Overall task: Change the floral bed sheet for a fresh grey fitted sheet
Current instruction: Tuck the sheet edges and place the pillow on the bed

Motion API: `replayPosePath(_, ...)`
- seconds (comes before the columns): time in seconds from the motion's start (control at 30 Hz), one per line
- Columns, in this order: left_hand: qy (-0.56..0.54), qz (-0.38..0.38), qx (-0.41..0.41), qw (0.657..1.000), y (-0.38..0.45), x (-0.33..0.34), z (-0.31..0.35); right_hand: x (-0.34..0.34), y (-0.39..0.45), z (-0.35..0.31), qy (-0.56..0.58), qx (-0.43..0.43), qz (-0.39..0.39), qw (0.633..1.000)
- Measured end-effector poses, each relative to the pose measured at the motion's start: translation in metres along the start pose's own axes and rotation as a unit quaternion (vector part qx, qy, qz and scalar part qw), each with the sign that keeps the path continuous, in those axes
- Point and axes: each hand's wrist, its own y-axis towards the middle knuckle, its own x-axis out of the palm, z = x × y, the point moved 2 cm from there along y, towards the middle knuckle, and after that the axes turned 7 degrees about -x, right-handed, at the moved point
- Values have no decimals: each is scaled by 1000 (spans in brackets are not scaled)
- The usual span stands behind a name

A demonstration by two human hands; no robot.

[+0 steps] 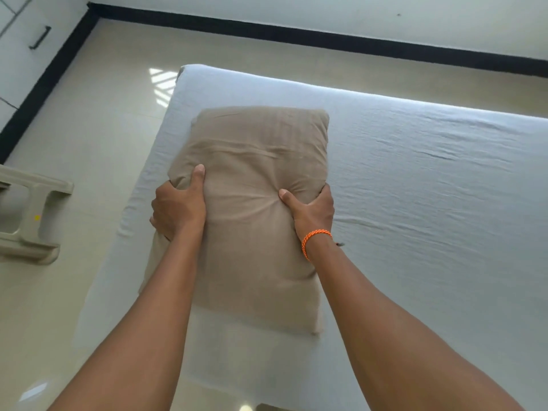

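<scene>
1. Two bare forearms reach in from the bottom edge, nearest the camera.
2. At far left, a beige plastic stool (32,215) stands on the glossy cream tiled floor (98,137), just beside the bed.
3. Next, the left hand (178,203) grips the left edge of a tan rectangular fabric pillow (255,209), thumb on top, fingers curled under.
4. At the pillow's right edge, the right hand (311,212), an orange braided wristband (314,240) on its wrist, clamps the same way.
5. Under the pillow and stretching right, the pale grey fitted sheet (430,203) covers the mattress, lightly wrinkled; no floral sheet shows.
6. Judgement: the sheet change looks done; setting the pillow square and letting go comes next.
7. Beyond, black skirting (296,37) lines a white wall.
</scene>
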Motion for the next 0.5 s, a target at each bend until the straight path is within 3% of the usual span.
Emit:
replayPosePath(0.2,-53,-63,27,996,-123,27,41,-144,13,-10,-16,-44,46,998)
replayPosePath(0.5,-74,-223,102,967,-410,148,78,-465,34,40,-132,-48,145,979)
